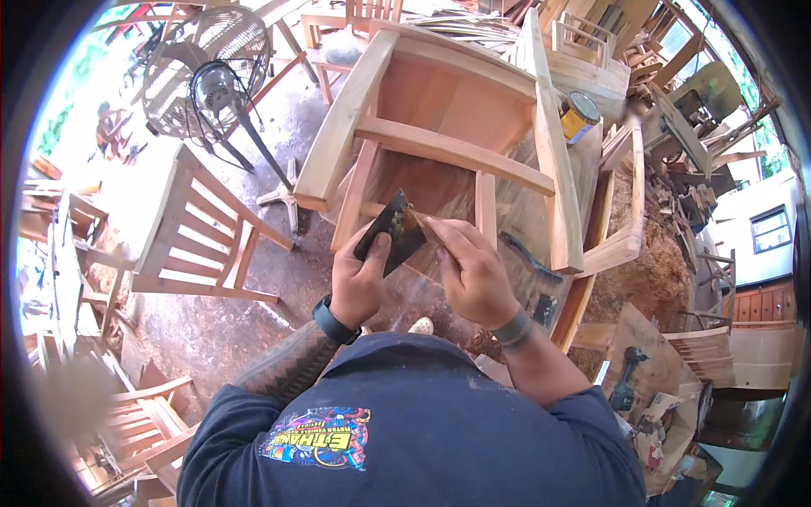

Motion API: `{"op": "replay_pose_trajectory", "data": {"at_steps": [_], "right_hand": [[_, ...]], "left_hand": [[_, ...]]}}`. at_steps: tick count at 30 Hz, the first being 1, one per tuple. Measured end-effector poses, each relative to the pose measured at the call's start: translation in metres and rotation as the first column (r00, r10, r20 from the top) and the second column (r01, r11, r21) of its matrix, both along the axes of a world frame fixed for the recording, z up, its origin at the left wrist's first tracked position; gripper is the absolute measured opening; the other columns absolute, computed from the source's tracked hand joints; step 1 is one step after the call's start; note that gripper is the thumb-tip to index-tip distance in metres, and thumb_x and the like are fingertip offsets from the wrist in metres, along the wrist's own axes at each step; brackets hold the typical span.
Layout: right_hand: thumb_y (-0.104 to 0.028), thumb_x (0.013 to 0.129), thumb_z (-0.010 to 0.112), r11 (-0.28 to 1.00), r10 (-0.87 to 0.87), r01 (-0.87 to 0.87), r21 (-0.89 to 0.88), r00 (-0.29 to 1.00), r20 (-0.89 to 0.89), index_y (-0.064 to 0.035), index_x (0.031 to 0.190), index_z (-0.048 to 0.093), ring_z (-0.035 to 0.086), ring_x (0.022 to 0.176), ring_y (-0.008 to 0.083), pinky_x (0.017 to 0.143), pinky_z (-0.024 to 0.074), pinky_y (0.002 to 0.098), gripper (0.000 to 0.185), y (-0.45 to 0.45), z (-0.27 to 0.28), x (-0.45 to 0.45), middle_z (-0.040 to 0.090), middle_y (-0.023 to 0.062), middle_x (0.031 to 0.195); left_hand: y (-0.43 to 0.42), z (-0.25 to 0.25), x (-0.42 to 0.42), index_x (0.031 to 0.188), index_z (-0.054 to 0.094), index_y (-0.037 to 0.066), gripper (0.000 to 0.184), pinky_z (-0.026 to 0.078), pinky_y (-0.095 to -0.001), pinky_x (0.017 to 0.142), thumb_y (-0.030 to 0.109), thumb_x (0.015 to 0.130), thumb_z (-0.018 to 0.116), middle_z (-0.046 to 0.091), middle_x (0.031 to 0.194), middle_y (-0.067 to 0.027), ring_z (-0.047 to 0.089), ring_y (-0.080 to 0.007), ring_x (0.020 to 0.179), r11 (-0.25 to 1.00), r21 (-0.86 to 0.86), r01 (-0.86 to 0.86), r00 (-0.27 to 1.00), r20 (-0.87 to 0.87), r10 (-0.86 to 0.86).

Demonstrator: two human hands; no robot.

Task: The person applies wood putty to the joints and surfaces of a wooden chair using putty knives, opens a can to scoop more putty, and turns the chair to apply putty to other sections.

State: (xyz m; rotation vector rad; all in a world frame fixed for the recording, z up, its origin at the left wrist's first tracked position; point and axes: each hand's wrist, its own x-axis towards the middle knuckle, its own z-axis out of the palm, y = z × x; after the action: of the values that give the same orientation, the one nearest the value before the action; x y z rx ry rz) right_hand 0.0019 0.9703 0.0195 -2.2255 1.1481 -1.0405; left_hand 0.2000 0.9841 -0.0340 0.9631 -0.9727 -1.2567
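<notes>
The person's left hand [358, 283] grips a dark flat plate [390, 239], its thumb pressed on the face, while the right hand [473, 272] pinches a thin light-brown piece [422, 222] at the plate's brownish edge; whether the two touch is too small to tell. Both hands and the plate are above the floor, just in front of a wooden chair frame [456, 155]. A tin [580, 117] stands beside the frame's right side. A slatted chair [207, 224] and a fan [211, 84] stand to the left.
</notes>
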Motion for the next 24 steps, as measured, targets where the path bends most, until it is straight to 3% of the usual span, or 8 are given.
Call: {"op": "replay_pose_trajectory", "data": {"at_steps": [3, 7, 16, 19, 22, 24], "right_hand": [[0.001, 0.089, 0.059, 1.0, 0.019, -0.02, -0.014, 1.0, -0.023, 0.003, 0.133, 0.062, 0.062, 0.116, 0.0416, 0.103, 0.0495, 0.046, 0.045, -0.006, -0.003, -0.001, 0.065, 0.0218, 0.123], [0.006, 0.086, 0.06, 0.999, 0.037, -0.04, -0.032, 0.997, -0.071, 0.001, 0.134, 0.064, 0.063, 0.115, 0.0375, 0.101, 0.0514, 0.0427, 0.048, -0.01, -0.002, -0.001, 0.067, 0.0196, 0.125], [0.0, 0.085, 0.061, 0.98, 0.196, -0.189, 0.06, 0.971, -0.134, 0.0039, 0.13, 0.064, 0.063, 0.115, 0.0402, 0.101, 0.0518, 0.0456, 0.045, -0.012, 0.002, 0.003, 0.066, 0.0219, 0.125], [-0.001, 0.086, 0.062, 0.979, 0.2, -0.193, 0.061, 0.97, -0.139, 0.0025, 0.129, 0.065, 0.063, 0.117, 0.0399, 0.102, 0.0515, 0.0453, 0.043, -0.01, -0.008, -0.001, 0.066, 0.0213, 0.126], [0.0, 0.089, 0.062, 0.948, 0.285, -0.259, 0.184, 0.949, -0.134, 0.0009, 0.13, 0.065, 0.063, 0.118, 0.0384, 0.102, 0.0514, 0.0434, 0.042, 0.004, 0.007, 0.004, 0.066, 0.0206, 0.126], [0.001, 0.091, 0.061, 0.937, 0.227, -0.208, 0.28, 0.973, -0.038, 0.0005, 0.13, 0.065, 0.064, 0.117, 0.0362, 0.101, 0.0515, 0.0407, 0.04, 0.016, 0.03, 0.003, 0.067, 0.0195, 0.125]], "left_hand": [[-0.003, 0.011, -0.011, 0.127, 0.065, -0.007, 0.029, 0.051, -0.0275, 0.092, 0.013, 0.108, 0.056, 0.07, 0.112, -0.0053, 0.061, -0.0101, 0.102, 1.0, 0.01, -0.01, 0.999, -0.04, 0.011], [-0.006, 0.014, -0.02, 0.126, 0.065, -0.007, 0.029, 0.053, -0.0288, 0.089, 0.013, 0.108, 0.055, 0.072, 0.108, -0.0066, 0.062, -0.0108, 0.098, 0.998, -0.03, -0.047, 0.994, 0.094, 0.05], [-0.003, 0.01, -0.011, 0.13, 0.063, -0.004, 0.032, 0.052, -0.0292, 0.086, 0.018, 0.109, 0.052, 0.071, 0.102, -0.0098, 0.062, -0.0122, 0.095, 0.996, -0.06, -0.064, 0.946, 0.314, 0.08], [-0.005, 0.003, 0.002, 0.132, 0.061, -0.004, 0.035, 0.052, -0.0296, 0.087, 0.021, 0.11, 0.051, 0.071, 0.103, -0.012, 0.063, -0.0135, 0.096, 0.999, -0.04, 0.003, 0.949, 0.314, 0.009], [-0.006, 0.021, 0.012, 0.134, 0.061, -0.004, 0.035, 0.051, -0.0295, 0.087, 0.02, 0.11, 0.051, 0.071, 0.104, -0.0098, 0.062, -0.013, 0.096, 0.998, -0.053, 0.022, 0.954, 0.299, -0.006], [-0.006, 0.035, 0.021, 0.134, 0.06, -0.006, 0.035, 0.051, -0.0292, 0.087, 0.018, 0.11, 0.052, 0.07, 0.103, -0.0071, 0.061, -0.0122, 0.096, 0.992, -0.11, -0.058, 0.973, 0.214, 0.08]]}}
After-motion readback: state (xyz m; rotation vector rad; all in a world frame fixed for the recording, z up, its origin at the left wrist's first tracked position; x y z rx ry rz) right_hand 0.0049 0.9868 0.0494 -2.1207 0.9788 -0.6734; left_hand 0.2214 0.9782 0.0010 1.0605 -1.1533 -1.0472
